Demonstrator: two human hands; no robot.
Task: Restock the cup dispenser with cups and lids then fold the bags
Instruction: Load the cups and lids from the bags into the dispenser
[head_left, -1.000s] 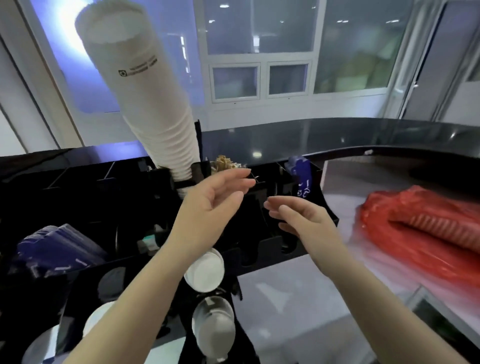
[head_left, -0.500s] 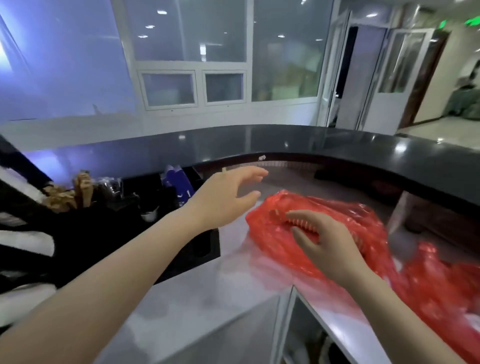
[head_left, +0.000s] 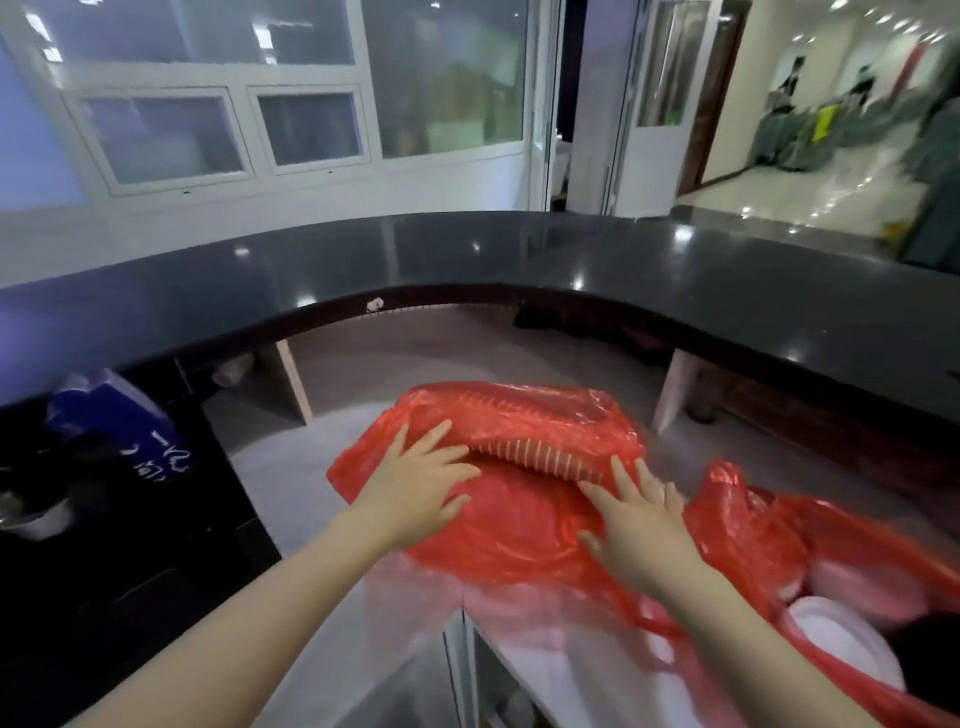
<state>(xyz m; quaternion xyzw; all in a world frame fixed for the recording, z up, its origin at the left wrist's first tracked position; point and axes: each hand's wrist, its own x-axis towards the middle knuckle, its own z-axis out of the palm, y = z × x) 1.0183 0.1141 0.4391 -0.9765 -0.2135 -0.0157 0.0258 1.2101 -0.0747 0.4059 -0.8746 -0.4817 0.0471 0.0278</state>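
Note:
A red plastic bag (head_left: 519, 530) lies on the grey counter (head_left: 291, 478) in the middle of the view. Through it shows a ribbed stack of lids or cups (head_left: 540, 457), lying on its side. My left hand (head_left: 415, 483) rests flat on the bag's left part with fingers spread. My right hand (head_left: 639, 525) lies flat on the bag's right part, its fingertips beside the ribbed stack. A second red bag (head_left: 779, 535) trails off to the right, with white round items (head_left: 841, 639) under it. The black dispenser (head_left: 104, 519) stands at the left edge.
A curved black upper counter (head_left: 519, 260) wraps round the far side. A blue packet (head_left: 119, 415) stands in the dispenser's top at the left. A seam and a gap in the counter (head_left: 462, 665) run down near the bottom centre. Windows and a doorway are behind.
The view swung right, away from the dispenser and the cup stack. Both hands moved from the dispenser onto the red bag and now lie flat on it.

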